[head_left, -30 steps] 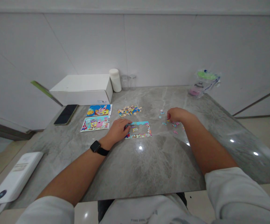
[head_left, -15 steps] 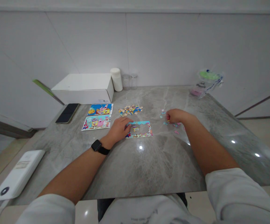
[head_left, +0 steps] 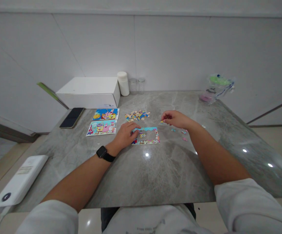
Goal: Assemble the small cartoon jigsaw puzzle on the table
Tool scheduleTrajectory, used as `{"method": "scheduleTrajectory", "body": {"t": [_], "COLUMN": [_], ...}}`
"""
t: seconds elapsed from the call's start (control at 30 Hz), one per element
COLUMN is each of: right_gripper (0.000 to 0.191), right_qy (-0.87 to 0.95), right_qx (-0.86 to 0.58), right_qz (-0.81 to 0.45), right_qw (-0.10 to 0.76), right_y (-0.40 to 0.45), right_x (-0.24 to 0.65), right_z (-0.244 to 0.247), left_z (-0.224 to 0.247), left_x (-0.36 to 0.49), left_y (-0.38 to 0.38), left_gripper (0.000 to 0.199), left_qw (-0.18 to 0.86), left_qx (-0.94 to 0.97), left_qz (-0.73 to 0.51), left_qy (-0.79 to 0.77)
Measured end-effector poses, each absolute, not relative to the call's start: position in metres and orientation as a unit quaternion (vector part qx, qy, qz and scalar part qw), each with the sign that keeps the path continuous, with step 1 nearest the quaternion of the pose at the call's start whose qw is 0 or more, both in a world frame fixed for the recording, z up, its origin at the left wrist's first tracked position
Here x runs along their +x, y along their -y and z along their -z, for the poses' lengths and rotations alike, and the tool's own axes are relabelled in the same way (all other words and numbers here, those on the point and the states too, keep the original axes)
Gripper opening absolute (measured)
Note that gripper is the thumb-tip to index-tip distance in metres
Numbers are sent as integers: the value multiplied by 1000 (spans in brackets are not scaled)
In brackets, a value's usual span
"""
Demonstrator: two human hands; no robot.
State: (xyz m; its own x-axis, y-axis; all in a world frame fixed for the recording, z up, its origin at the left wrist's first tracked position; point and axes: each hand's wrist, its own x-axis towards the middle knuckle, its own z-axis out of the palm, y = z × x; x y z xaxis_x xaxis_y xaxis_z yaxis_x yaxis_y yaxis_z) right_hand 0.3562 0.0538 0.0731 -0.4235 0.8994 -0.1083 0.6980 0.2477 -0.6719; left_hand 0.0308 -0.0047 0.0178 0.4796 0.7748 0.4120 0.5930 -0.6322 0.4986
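Observation:
A partly assembled jigsaw puzzle (head_left: pixel 148 142) lies flat on the grey table, its border joined around an open middle with a few joined pieces inside. My left hand (head_left: pixel 126 134) rests on its left edge, fingers stretched out and holding nothing. To the upper right of the puzzle, my right hand (head_left: pixel 172 118) pinches a small yellow puzzle piece (head_left: pixel 162 122) just above the tabletop. Several loose pieces, among them a pink piece (head_left: pixel 185 139) and a blue piece (head_left: pixel 173 130), lie below and beside that hand. Part of this group is hidden by my right hand and forearm.
Behind the puzzle is a pile of loose pieces (head_left: pixel 137 115). Two picture cards (head_left: pixel 102 128) lie to the left, near a phone (head_left: pixel 72 117) and a white box (head_left: pixel 87 92). A white bottle (head_left: pixel 123 84), two glasses, a plastic bag (head_left: pixel 216 89) and a power bank (head_left: pixel 20 180) stand or lie farther out.
My right hand has moved left from the loose pieces toward the puzzle, with a yellow piece now showing at its fingertips. My left hand stays on the puzzle's left edge.

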Motion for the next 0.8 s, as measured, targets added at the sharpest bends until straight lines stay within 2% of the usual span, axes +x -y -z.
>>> {"method": "scheduleTrajectory", "body": {"t": [0.13,0.3,0.6,0.8], "right_gripper": [28,33,35,26], "right_qy": [753,710,660,634], "right_qx": [-443,-381,-386,-422], "right_qz": [-442,-537,-577,-558], "right_qw": [204,249,287,331], "right_y": [-40,-27,-18,-18], "right_x": [324,295,277,276], "right_z": [-63,-48,-31,-36], "left_z": [-24,-27,-22,-26], "left_x": [40,45,45,44], "left_y": [12,16,15,14], "left_gripper": [15,16,21,22], "left_qw": [216,249,301,330], "left_qx": [805,802,796,763], "left_qz": [-365,-371,-341,-360], "left_qy": [-414,-397,-400,-424]}}
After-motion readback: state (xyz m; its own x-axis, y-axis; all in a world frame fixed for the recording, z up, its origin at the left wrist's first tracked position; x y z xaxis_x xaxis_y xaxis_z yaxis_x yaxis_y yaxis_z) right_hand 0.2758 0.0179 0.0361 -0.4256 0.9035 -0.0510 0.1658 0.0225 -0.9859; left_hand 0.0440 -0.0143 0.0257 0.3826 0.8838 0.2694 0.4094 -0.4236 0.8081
